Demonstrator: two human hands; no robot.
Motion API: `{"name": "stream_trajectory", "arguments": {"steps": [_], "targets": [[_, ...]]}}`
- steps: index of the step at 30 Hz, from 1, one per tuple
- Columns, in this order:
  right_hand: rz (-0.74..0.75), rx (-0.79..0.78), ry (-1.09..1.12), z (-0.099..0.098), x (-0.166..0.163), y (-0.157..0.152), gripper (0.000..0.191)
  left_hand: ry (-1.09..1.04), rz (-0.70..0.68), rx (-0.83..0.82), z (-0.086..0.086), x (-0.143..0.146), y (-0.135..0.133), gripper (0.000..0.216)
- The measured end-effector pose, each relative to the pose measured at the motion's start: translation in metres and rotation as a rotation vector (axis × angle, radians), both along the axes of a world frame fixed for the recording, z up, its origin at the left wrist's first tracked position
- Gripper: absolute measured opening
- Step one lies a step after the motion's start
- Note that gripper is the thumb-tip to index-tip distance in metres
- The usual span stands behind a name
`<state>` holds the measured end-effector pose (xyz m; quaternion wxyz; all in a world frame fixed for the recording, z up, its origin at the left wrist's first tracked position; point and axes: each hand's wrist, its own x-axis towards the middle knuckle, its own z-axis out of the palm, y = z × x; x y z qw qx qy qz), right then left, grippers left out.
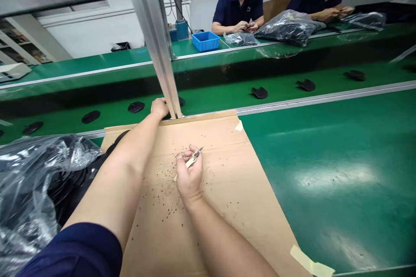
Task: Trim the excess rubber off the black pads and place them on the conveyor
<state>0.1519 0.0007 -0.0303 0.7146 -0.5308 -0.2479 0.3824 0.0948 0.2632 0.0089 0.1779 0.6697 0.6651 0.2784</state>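
My right hand (189,174) rests on a cardboard sheet (227,190), closed around a small trimming knife (194,157) whose blade points up and right. My left hand (160,107) is stretched far forward to the conveyor edge beside a grey metal post (152,34). Its fingers are hidden behind the post and over the edge, near a black flat part (181,101) on the belt. Small dark trimmings (162,199) are scattered over the cardboard.
A clear plastic bag of black parts (35,181) lies at my left. Several black parts (260,92) ride the green conveyor belt (292,95). Across it two people work with bags (287,26) and a blue bin (206,40). Green tabletop (341,173) spreads to the right.
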Motion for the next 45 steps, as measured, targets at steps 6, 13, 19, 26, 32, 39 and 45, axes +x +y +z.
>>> {"name": "stream_trajectory", "arguments": {"steps": [6,13,19,26,32,39,45], "targets": [[0.073,0.050,0.001,-0.003,0.008,0.009,0.039,0.029,0.090,0.224,0.033,-0.054,-0.087,0.018],[0.334,0.158,0.204,0.015,0.002,0.002,0.039,-0.239,-0.088,0.388,0.012,-0.061,-0.251,0.022],[0.360,0.117,0.236,0.027,0.006,-0.008,0.036,-0.543,-0.266,0.248,-0.022,-0.052,-0.293,0.019],[0.485,0.047,-0.006,0.024,0.025,0.000,0.030,-1.076,-0.223,-0.228,-0.027,-0.074,-0.270,0.044],[0.772,0.037,-0.152,0.026,0.035,-0.004,0.027,-1.139,-0.263,-0.327,-0.020,-0.083,-0.270,0.056],[0.600,0.110,-0.277,0.019,0.026,-0.004,0.050,-1.285,-0.185,-0.476,-0.015,-0.081,-0.274,0.047],[0.461,0.143,-1.002,0.022,0.021,-0.012,0.049,-1.619,0.042,-0.424,-0.006,-0.090,-0.263,0.028]]}}
